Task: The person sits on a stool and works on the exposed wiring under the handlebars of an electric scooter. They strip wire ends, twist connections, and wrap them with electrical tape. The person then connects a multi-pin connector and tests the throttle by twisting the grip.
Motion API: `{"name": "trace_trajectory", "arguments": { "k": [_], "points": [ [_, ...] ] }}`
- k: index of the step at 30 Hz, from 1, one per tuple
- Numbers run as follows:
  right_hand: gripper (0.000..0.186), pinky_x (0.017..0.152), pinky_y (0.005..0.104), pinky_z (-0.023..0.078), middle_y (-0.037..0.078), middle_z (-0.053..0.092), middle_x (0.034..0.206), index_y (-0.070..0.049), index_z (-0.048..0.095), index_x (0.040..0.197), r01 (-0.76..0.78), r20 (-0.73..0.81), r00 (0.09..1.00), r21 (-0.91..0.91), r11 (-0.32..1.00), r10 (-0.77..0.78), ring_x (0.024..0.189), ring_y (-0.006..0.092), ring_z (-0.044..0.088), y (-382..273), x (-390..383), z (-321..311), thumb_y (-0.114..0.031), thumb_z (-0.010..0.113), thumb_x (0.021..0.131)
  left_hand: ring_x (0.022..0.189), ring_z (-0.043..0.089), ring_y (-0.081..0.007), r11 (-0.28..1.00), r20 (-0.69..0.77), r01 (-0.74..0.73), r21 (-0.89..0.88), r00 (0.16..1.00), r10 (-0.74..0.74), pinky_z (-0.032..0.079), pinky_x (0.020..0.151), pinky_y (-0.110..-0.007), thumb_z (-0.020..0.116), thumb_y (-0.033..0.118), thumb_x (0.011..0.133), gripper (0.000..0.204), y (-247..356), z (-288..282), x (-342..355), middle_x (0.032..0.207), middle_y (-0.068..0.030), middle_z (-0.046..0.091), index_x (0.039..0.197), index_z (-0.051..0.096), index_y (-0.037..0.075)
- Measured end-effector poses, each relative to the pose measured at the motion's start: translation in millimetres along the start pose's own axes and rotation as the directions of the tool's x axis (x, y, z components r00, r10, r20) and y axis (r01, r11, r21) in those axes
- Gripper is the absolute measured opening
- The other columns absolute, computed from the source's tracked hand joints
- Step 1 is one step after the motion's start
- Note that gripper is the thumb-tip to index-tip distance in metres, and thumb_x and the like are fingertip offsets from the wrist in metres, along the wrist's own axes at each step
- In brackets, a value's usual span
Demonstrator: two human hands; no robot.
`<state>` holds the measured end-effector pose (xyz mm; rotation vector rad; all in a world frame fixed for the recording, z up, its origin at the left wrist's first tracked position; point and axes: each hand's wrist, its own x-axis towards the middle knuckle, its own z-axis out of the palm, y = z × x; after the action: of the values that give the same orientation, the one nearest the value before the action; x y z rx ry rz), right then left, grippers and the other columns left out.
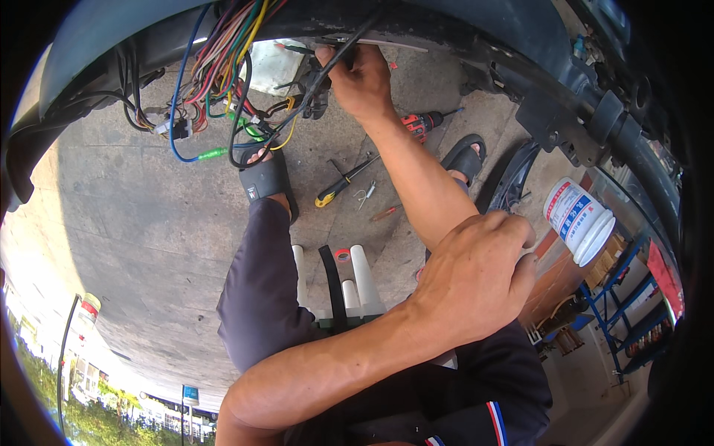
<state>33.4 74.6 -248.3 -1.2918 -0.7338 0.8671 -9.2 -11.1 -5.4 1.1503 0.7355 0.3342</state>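
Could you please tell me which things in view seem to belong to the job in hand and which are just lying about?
Likely part of the job:
Hanging bundle of thin multicoloured wires
Dark, curved overhead panel, near the right hand

Apparently lying about (the first two might be tools for it):
Red-and-black power drill
Yellow-and-black-handled screwdriver
White cylindrical tub with blue and red print

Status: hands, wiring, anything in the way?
Right hand up at dark panel, grip unclear. Left hand curled, partly hiding right forearm. Wiring bundle hanging left of right hand. Drill, screwdriver on floor.
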Motion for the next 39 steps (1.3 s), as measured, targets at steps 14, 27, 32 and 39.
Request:
{"name": "trace_trajectory", "arguments": {
  "k": [14,27,32,39],
  "points": [
    [0.027,0.072,0.025,0.045,0.0,0.066,0.083,-0.003,0.068,0.101,-0.166,0.067,0.98,-0.264,0.95,0.19,0.079,0.0095,0.058,0.8,5.5,-19.1,-0.025,0.075,0.087,0.081,0.062,-0.037,1.0,0.004,0.01,0.022,1.0,-0.01,0.048,0.073,-0.044,0.062,0.008,0.082,0.013,0.6,-1.7,-0.8,0.083,-0.0177,0.062,0.09,0.06,-0.001],
    [0.049,0.078,0.0356,0.056,0.008,0.073,0.098,-0.009,0.065,0.116,0.101,0.36,0.928,-0.487,0.868,0.094,0.091,0.0233,0.071,-17.0,25.6,-50.1,-0.036,0.082,0.079,0.081,0.062,-0.0378,1.0,0.015,0.017,-0.002,1.0,-0.017,0.049,0.072,-0.045,0.062,0.008,0.082,0.015,2.0,-4.0,-0.3,0.085,-0.0185,0.061,0.093,0.06,-0.002],
    [0.047,0.078,0.0355,0.054,0.008,0.072,0.1,-0.008,0.067,0.112,0.099,0.317,0.934,-0.672,0.734,0.165,0.09,0.0213,0.069,-37.1,28.1,-40.5,-0.037,0.082,0.078,0.081,0.062,-0.0377,1.0,0.014,0.016,0.011,1.0,-0.016,0.049,0.073,-0.045,0.062,0.008,0.082,0.016,2.0,-3.4,-0.3,0.086,-0.0184,0.061,0.093,0.059,-0.002],
    [0.057,0.077,0.0386,0.054,0.008,0.072,0.102,-0.013,0.069,0.111,0.126,0.218,0.965,-0.875,0.468,0.148,0.089,0.0241,0.07,-65.8,24.1,-27.6,-0.055,0.079,0.074,0.081,0.062,-0.0376,1.0,0.018,0.006,-0.006,1.0,-0.005,0.048,0.073,-0.045,0.062,0.009,0.082,0.015,0.5,-0.3,-0.4,0.085,-0.0182,0.061,0.092,0.059,-0.001]
  ]
}}
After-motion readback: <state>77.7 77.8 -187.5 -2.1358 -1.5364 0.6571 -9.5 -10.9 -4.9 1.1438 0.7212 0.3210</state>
